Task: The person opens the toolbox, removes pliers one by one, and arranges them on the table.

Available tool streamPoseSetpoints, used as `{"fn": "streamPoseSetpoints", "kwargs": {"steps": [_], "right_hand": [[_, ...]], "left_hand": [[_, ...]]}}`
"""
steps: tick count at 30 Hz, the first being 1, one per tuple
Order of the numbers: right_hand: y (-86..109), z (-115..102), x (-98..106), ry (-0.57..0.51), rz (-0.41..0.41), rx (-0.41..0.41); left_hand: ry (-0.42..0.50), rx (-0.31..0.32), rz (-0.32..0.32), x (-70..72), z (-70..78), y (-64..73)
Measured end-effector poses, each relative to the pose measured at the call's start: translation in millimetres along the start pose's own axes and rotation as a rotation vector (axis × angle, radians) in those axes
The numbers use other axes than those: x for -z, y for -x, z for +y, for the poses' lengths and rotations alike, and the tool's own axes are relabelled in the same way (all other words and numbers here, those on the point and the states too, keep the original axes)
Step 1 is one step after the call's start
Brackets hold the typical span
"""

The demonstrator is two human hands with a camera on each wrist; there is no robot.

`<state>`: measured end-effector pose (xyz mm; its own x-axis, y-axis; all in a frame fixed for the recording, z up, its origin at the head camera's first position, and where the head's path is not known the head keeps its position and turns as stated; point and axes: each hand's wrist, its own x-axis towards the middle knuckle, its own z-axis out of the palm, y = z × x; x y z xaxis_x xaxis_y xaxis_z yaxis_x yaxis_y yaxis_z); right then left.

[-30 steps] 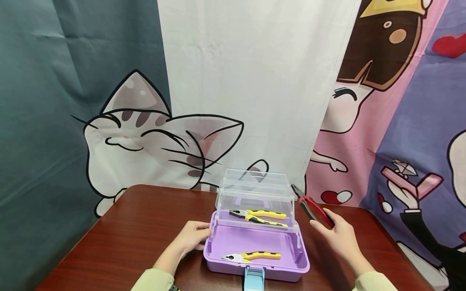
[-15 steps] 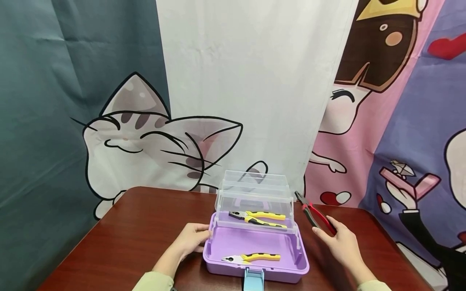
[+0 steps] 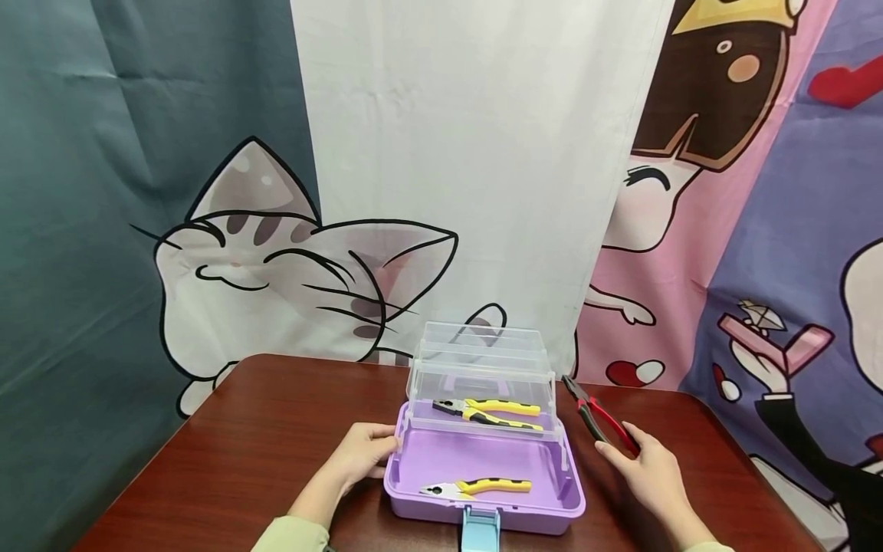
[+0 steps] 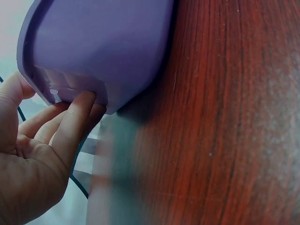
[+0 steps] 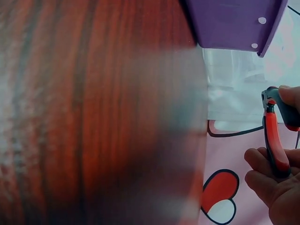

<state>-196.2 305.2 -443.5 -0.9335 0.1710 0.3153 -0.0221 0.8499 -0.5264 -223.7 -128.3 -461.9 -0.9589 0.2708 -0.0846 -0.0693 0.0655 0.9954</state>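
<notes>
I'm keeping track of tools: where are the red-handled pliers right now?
In the head view, the red-handled pliers are in the right hand, just right of the purple toolbox.

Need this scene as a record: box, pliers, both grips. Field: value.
Box: purple, open, on the brown table
Lid: clear, raised at the back
Latch: blue, hanging down at the front
Left grip: holds the box's left side
Right grip: holds red-and-black pliers by the handles, right of the box
Front pliers: yellow-handled, inside the box near its front wall
Rear pliers: yellow-and-black handles, toward the back
</notes>
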Motion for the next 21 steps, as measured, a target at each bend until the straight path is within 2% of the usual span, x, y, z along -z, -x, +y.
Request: {"fn": "streamPoseSetpoints", "kwargs": {"steps": [4,12,21], "right_hand": [[1.3,3.7,-1.1,0.002,-0.008,-0.009],[3.2,8.1,-1.0,0.022,-0.084,-0.062],[1.5,13.1,1.0,0.044,-0.114,-0.074]], "left_hand": [[0.001,-0.003,0.001,-0.5,-0.3,-0.1],[0.004,0.005,0.006,-1.6,-2.2,0.4],[-0.001,0.002,0.009,-1.2,-0.4,-0.3]]}}
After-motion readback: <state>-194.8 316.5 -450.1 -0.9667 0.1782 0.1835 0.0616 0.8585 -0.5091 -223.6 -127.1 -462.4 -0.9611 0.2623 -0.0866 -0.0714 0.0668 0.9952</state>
